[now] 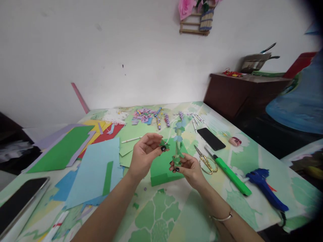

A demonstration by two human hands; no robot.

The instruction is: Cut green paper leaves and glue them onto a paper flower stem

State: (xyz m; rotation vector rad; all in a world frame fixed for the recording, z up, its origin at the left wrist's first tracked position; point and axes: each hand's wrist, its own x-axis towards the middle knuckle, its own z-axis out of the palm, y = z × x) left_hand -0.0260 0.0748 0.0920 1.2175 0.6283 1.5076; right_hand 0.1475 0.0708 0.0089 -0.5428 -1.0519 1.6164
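Pinched in the right hand (188,168) is a thin green paper stem (178,148) that stands up over the table (161,215). Left hand (146,153) pinches a small green paper leaf (164,144) just beside the stem. Farther back lie gold scissors (207,161), a black phone (211,138) and many paper bits (147,116).

Scissors (207,162) on table (254,208), left of cutter (230,172)

**Location: home craft table**

Domestic room used for paper crafts. Indicators: table (247,215) with a leaf-print cover, loose coloured paper sheets (93,168), scissors (207,162), glue gun (264,186), cooking pan (254,60) on a dark wooden cabinet (242,92), plain white wall.
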